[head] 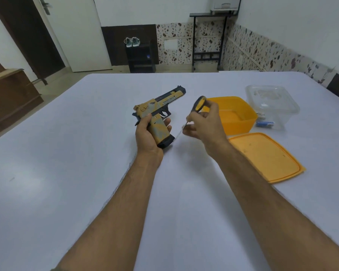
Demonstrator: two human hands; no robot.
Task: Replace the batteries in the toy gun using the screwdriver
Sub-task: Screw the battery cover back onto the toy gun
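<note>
Left hand grips the gun by its handle, fingers and thumb wrapped round, holding it above the table with the barrel pointing away and to the right. Right hand holds the screwdriver by its yellow-and-black handle, fingers curled round it, the thin shaft angled down and left towards the foot of the gun's handle. The tip is blurred; whether it touches the gun cannot be told. No screw or battery cover can be made out.

Risks, as judged: the tip may skate off a small screw if it is not seated square, scoring the plastic or jabbing the left fingers, which lie close to the line of the shaft. With the gun held in the air and not braced on the table, pressure from the driver may twist it in the grip. A loosened screw could drop onto the pale cloth and be lost.

Surroundings: a yellow tub stands open just right of the right hand, its lid lying flat nearer the person. A clear box stands beyond; a blue item, possibly batteries, lies at its near side. Nothing stands between driver and gun; the tub is near the right hand.
</note>
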